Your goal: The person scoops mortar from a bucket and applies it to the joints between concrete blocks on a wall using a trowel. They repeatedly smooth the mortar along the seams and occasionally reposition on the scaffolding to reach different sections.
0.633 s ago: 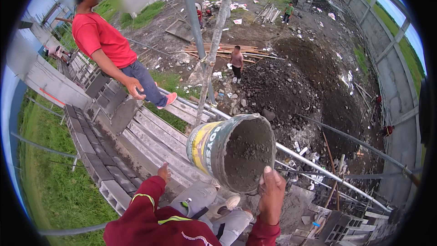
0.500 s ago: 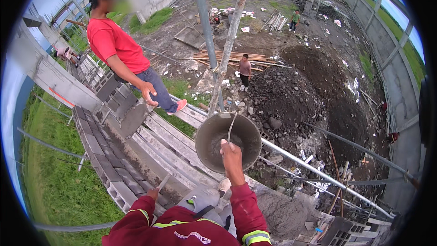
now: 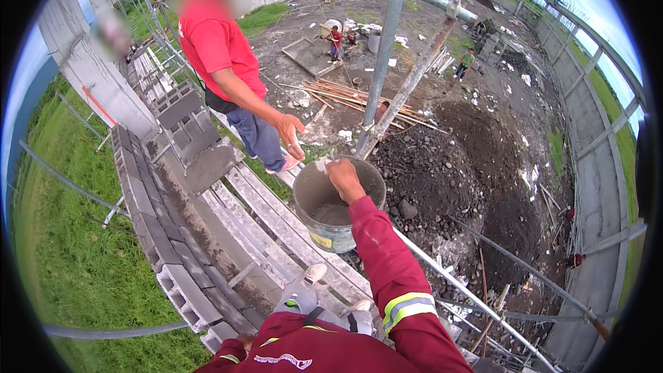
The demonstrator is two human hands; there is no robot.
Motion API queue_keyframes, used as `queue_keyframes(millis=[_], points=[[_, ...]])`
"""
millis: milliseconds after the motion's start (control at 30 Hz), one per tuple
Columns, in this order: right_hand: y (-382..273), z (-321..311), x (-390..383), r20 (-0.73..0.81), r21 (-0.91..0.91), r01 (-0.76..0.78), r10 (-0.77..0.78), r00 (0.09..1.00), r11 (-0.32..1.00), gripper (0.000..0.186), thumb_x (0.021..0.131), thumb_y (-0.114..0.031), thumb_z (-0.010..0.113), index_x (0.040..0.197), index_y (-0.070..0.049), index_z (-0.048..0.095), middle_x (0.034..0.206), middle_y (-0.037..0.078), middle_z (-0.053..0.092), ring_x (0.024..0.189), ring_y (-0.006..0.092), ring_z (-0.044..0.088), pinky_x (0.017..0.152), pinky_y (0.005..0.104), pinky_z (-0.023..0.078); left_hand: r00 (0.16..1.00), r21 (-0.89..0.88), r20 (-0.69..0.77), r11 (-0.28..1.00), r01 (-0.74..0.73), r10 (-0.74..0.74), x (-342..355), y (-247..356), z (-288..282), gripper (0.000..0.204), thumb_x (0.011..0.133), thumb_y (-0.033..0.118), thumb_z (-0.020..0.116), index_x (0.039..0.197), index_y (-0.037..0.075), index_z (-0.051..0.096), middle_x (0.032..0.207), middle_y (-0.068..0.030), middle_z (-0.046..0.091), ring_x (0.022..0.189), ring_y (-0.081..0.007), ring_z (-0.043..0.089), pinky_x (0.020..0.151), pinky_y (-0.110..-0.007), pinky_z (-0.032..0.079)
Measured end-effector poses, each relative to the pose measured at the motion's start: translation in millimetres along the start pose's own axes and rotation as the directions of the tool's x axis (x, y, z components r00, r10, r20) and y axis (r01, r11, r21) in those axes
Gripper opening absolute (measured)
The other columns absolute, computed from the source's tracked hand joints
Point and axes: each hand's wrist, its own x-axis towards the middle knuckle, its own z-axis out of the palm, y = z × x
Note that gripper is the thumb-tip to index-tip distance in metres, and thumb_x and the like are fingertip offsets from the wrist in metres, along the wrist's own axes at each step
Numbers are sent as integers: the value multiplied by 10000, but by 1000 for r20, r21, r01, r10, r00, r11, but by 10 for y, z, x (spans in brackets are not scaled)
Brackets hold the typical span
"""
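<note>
My right hand (image 3: 345, 178) is closed on the rim-side handle of a grey, mortar-stained bucket (image 3: 311, 190), with my arm stretched forward. The bucket hangs above the scaffold planks, its mouth tilted toward me and grey residue inside. Just beyond it, a co-worker's open hand (image 3: 290, 132) reaches toward the bucket, apart from it. That co-worker, in a red shirt (image 3: 214, 48), stands on the planks at the left. My left hand (image 3: 246, 340) is low by my body beside the block wall; its fingers are mostly hidden.
A curved hollow-block wall (image 3: 162, 235) runs along the left, beside the planks (image 3: 266, 224). Metal scaffold pipes (image 3: 387, 48) rise ahead. Below at right lie gravel heaps (image 3: 435, 179), timber (image 3: 359, 100) and several other people. More blocks (image 3: 183, 114) are stacked ahead.
My right arm has extended forward with the bucket toward the co-worker, whose hand has come nearer to it. My left hand has dropped back toward the lower edge; the tool it held no longer shows.
</note>
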Motion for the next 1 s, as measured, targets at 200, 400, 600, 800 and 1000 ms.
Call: queue_keyframes(millis=[200, 400, 600, 800, 1000], points=[[-326, 561, 454, 46, 19, -98, 97, 994, 995, 381, 975, -346, 636, 1009, 6, 778, 1033, 254, 765, 1063, 425, 726, 933, 518, 532, 940, -776, -319, 602, -185, -122, 300, 370, -1424, 466, 973, 399, 660, 1355, 135, 616, 1238, -88, 717, 898, -249, 717, 685, -398, 554], [-25, 635, 672, -39, -121, 312, -318, 947, 942, 442, 946, -307, 672, 1259, 5, 673, 1176, 273, 720, 1143, 475, 667, 979, 517, 515, 910, -710, -413, 621, -332, 14, 701, 1003, -2675, 359, 1027, 317, 636, 1337, 140, 601, 1163, -66, 725, 882, -233, 719, 669, -432, 555], [1362, 201, -335, -72, 62, 29, -25, 997, 998, 456, 934, -336, 697, 1240, 2, 697, 1119, 266, 741, 1068, 428, 707, 940, 486, 536, 983, -583, -180, 809, -71, -44, 939, 1575, -2808, 471, 1048, 431, 614, 1426, 152, 569, 1393, -131, 676, 1043, -289, 699, 795, -491, 548], [1985, -99, -2309, -43, 713, -222, 357, 933, 665, 296, 1024, -198, 641, 1233, -2, 712, 932, 49, 724, 800, 108, 680, 690, 269, 547, 841, -399, 220, 833, -384, 493, 752, 3976, -2483, 762, 1091, 619, 450, 1637, 95, 366, 1584, -125, 528, 1395, -292, 523, 1174, -480, 409], [1448, 46, -2821, -557, 620, 342, 89, 826, 707, 258, 1039, -222, 661, 1178, -14, 721, 900, 54, 695, 802, 141, 669, 765, 301, 555, 281, -460, 836, 881, -111, 472, -141, 5737, -926, 1019, 1011, 822, 309, 1640, 21, 323, 1615, -244, 437, 1455, -376, 471, 1230, -523, 373]])
